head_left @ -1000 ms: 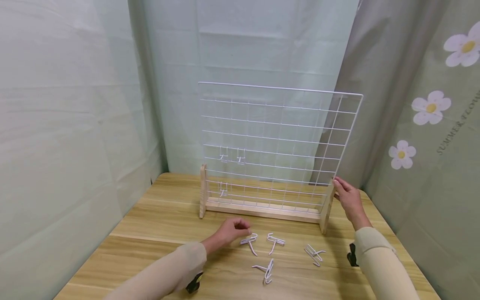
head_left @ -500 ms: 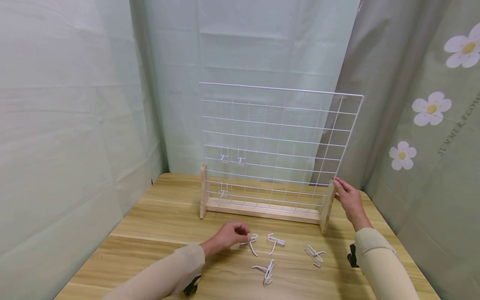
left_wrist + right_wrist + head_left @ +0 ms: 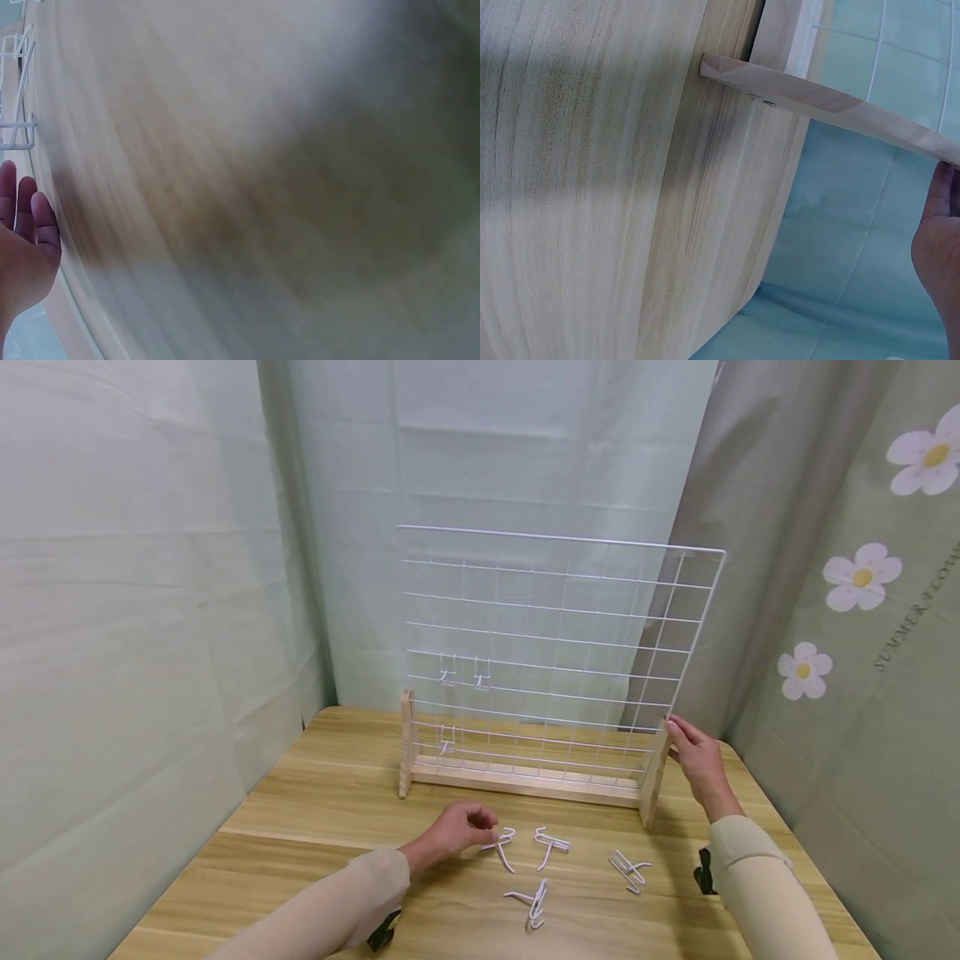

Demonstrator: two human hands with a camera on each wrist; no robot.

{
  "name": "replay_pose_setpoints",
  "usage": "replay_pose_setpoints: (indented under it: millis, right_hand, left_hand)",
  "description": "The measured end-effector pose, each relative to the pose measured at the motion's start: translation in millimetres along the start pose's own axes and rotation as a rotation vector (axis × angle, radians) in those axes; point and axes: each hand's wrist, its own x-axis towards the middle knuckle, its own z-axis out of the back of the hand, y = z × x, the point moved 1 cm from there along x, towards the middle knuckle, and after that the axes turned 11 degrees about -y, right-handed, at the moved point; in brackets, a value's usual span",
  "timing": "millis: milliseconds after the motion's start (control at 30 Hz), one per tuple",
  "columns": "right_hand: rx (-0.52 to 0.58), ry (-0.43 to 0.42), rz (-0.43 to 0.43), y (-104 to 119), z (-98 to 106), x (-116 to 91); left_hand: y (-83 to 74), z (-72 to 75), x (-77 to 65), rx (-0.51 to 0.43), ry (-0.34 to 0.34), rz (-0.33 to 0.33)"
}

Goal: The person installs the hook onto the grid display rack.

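My left hand (image 3: 452, 832) is low over the table with its fingertips at the leftmost loose white wire hook (image 3: 504, 853) and partly covering it. I cannot tell whether finger and thumb pinch it. In the left wrist view, three bent fingers of the left hand (image 3: 30, 247) lie beside white hook wire (image 3: 16, 135); the thumb is out of sight. My right hand (image 3: 699, 762) pinches the top of the right wooden upright (image 3: 655, 777) of the stand. A white wire grid panel (image 3: 555, 639) stands in it, with 3 hooks hung at its left side.
Three other loose hooks lie on the wooden table (image 3: 300, 827): the middle hook (image 3: 552, 845), the front hook (image 3: 532, 903) and the right hook (image 3: 628, 870). A pale curtain (image 3: 510, 452) rises behind the table, and a flowered curtain (image 3: 862, 610) hangs at right.
My left hand has come down slightly, its fingertips now overlapping the leftmost hook. The right hand, the stand and the loose hooks have stayed in place.
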Motion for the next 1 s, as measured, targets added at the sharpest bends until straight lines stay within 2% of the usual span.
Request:
replay_pose_setpoints:
  millis: [233,633,933,1000]
  right_hand:
    - [-0.018,0.006,0.022,0,0,0]
    - [-0.013,0.002,0.028,-2,-1,1]
    - [-0.01,0.007,0.019,-2,1,0]
    - [0.028,-0.005,0.013,-2,0,-1]
  left_hand:
    - [2.2,1.5,1.5,0.016,0.019,0.009]
    - [2.2,2.8,9.9,0.051,-0.013,0.037]
    - [1.3,1.0,16.1,0.08,-0.055,0.004]
    - [1.7,0.8,16.9,0.084,-0.068,-0.005]
